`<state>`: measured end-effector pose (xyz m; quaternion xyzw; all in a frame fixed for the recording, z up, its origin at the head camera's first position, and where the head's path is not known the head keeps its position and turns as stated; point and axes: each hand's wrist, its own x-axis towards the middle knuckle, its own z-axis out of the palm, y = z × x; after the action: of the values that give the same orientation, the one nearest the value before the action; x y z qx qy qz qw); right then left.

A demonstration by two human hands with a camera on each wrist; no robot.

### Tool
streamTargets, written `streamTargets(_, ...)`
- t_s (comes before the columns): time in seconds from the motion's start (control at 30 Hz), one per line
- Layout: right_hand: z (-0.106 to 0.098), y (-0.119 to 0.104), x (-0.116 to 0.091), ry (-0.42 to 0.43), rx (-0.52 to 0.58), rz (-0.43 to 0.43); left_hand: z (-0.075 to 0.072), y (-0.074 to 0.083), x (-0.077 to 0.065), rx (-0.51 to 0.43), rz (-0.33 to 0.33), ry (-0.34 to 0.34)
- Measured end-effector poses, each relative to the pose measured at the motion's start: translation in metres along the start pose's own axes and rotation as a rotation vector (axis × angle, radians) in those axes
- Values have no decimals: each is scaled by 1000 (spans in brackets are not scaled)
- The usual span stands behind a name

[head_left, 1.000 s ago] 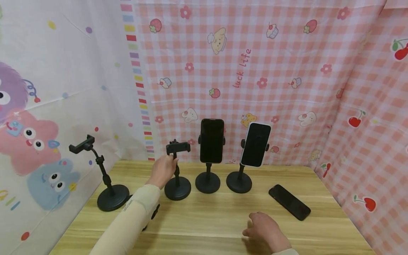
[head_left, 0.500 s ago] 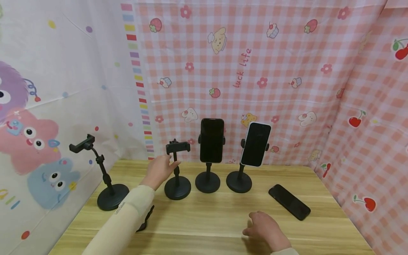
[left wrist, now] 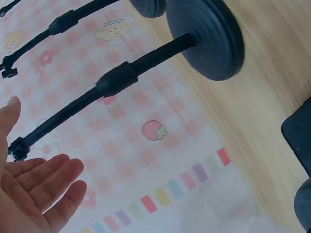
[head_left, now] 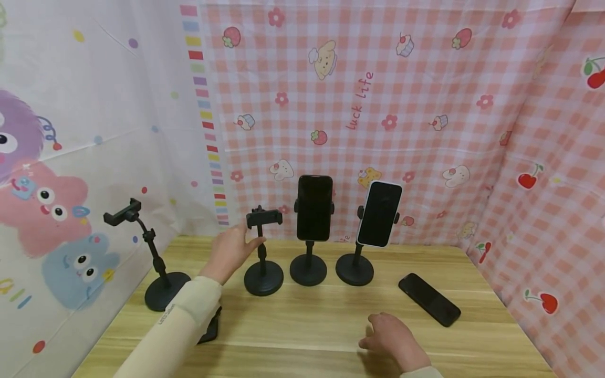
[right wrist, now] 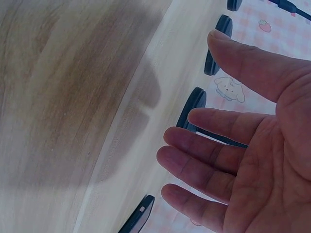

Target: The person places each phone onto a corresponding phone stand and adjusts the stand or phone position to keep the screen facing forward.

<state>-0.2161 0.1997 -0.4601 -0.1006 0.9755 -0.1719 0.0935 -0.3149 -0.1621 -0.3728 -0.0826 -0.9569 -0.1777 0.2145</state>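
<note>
My left hand is beside a black phone stand with a bare clamp, left of centre. In the left wrist view its thumb and fingers are spread apart near the top of the pole, gripping nothing. Upright on its round base, the stand is on the table. My right hand hovers low over the front of the table with loosely extended fingers, holding nothing. A black phone lies flat to its right, back from the hand.
Two stands hold phones: a black one and a white-edged one, tilted. At far left is another bare stand. Under my left forearm a black object is partly hidden. Patterned cloth hangs behind the wooden table.
My left hand has let go of the stand's pole and drawn back to the left, its fingers opening. The stand and my right hand have stayed put.
</note>
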Motion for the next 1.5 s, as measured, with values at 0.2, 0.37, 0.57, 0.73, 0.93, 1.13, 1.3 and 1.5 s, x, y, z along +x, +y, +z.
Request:
streamTargets(0.2,0,-2,0,-7,13,-4,-11,5,-3,-11,3,23)
streamTargets(0.37,1,-2,1,-14,10,-5,-21,11,-5,-19,49,85)
streamTargets(0.57,2,-3,1,-4,1,-11,-33,19,-5,-33,138,160)
streamTargets(0.73,1,-4,1,-6,3,-11,-44,27,2,15,223,164)
streamTargets(0.93,0,-4,2,-18,10,-4,-54,40,11,121,271,64)
streamTargets(1.13,0,-6,2,-1,7,-10,-55,50,17,184,256,9)
streamTargets(1.3,1,-5,2,-6,-1,-15,-49,50,20,241,293,44)
streamTargets(1.5,2,-4,2,-2,-7,-23,-48,49,23,270,334,30)
